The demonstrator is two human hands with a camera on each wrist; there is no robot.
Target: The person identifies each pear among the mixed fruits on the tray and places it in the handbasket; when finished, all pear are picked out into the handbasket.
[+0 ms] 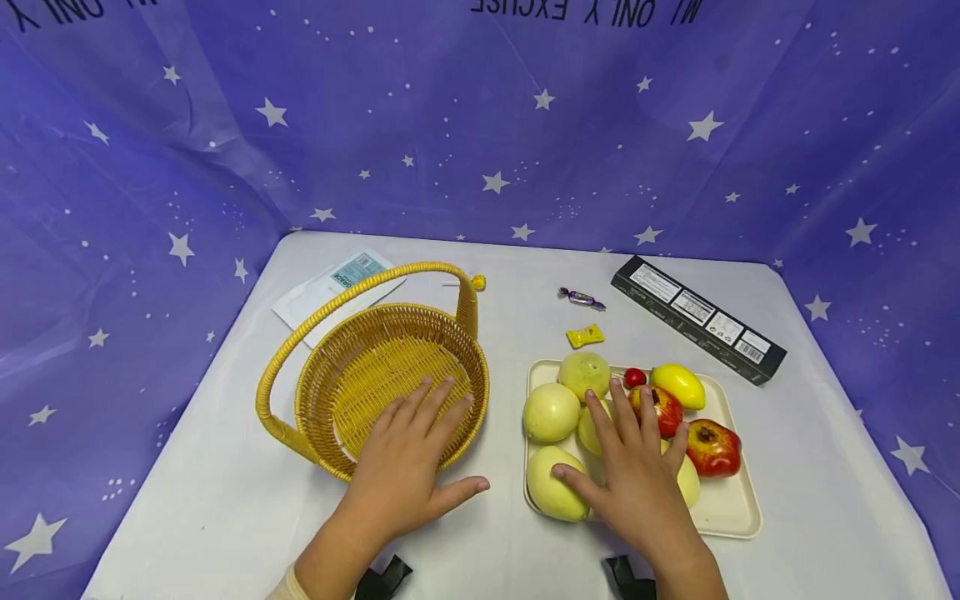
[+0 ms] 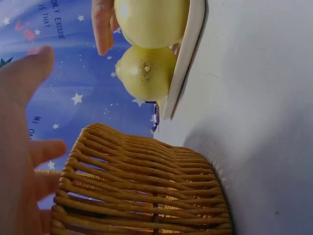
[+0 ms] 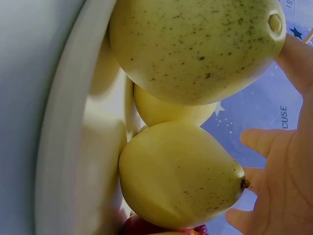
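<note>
My left hand is spread, fingers straight, over the near side of a yellow woven basket with a tall arched handle. Nothing is in its grasp; whether it touches the rim, I cannot tell. Over a cream tray hovers my right hand, fingers apart, holding nothing. Beneath and around it lie several pale yellow-green fruits. The right wrist view shows its thumb beside a large speckled fruit; contact is unclear. Two red pomegranates, a lemon and a small red fruit share the tray.
Behind the tray are a yellow wrapped candy, a purple wrapped candy and a long black box. White packets lie behind the basket, near a yellow lollipop. A purple starred curtain surrounds the table.
</note>
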